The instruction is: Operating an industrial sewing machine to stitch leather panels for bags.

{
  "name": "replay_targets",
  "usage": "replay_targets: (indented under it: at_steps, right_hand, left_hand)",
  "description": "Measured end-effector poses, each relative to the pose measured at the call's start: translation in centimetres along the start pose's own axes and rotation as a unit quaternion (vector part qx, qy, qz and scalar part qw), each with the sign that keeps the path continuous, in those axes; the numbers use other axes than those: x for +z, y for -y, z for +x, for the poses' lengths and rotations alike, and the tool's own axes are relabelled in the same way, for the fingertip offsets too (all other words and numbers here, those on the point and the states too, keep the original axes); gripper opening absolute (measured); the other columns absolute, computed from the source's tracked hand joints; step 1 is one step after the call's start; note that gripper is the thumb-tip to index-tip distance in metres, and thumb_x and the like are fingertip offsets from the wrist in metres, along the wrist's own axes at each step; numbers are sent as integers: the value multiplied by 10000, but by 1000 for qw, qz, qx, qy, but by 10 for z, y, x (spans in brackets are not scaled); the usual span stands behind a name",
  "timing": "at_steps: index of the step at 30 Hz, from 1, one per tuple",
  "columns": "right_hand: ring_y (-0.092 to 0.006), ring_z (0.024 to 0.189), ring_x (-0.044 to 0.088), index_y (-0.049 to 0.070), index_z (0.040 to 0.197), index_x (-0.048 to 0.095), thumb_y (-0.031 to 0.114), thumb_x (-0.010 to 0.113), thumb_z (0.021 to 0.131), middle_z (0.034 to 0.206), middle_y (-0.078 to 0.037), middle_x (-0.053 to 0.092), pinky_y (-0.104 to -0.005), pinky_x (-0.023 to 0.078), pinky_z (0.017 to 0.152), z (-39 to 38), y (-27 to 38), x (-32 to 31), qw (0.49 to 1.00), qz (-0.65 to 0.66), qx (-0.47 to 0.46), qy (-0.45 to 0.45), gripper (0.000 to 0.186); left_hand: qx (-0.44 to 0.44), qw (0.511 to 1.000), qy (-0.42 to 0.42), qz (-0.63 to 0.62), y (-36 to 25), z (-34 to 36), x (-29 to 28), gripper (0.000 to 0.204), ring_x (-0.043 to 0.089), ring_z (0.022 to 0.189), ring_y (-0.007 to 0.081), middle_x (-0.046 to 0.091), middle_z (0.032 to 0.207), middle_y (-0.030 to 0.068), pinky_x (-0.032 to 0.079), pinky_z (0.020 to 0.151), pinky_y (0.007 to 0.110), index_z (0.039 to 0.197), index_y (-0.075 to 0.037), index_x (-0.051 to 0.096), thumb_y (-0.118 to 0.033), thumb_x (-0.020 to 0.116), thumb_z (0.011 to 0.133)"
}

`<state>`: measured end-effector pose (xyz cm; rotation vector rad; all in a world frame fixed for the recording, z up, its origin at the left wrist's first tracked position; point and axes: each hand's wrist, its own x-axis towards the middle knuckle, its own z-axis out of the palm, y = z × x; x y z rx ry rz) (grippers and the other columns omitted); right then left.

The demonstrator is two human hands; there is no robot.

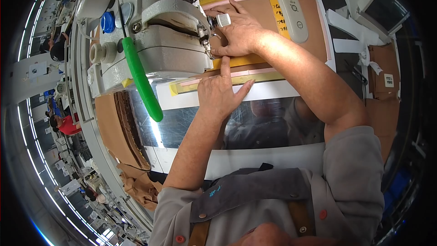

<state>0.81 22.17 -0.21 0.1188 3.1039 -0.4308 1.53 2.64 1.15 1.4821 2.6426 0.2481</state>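
A grey sewing machine stands at the upper left, its needle area beside my hands. My right hand lies spread on a brown leather-like panel, just right of the needle, partly behind a white knob. A yellow template frame with handwritten marks surrounds the panel. My left hand is nearer my body, thumb apart and index finger stretched onto the lower yellow strip close to the needle. Neither hand grips anything. Pink strips show along the template's edge.
A green-handled screwdriver rests against the machine. A long whitish lamp-like piece overhangs the template. Brown sheets are stacked at the left, and a shiny metal plate lies before me. Tweezers-like dark tools lie at right.
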Motion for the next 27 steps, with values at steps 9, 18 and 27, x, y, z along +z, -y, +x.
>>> replay_targets:
  at_steps: [9,18,27]
  right_hand:
    - [-221,1525,289,143,1375,653,670,604,870,1599,-66,422,-476,21,1307,-3,-3,12,998,-12,-4,-58,731]
    - [-262,1303,507,109,1317,674,477,426,1048,1167,-101,711,-511,130,1282,-12,-4,13,992,-37,-40,-111,518]
    - [-264,1356,492,128,1438,565,466,506,1024,1346,-69,640,-519,132,1283,-27,3,20,986,-15,-64,-150,538]
  left_hand:
    - [1,1000,22,-5,-3,0,-1,887,726,650,310,721,744,164,567,705,412,1413,69,490,-614,679,880]
    - [28,999,-27,-23,2,-13,3,818,710,604,301,702,679,140,557,621,397,1413,9,521,-569,724,871]
    - [33,999,-11,5,38,-37,-12,750,679,553,329,670,634,140,538,564,426,1460,-136,535,-575,715,879]
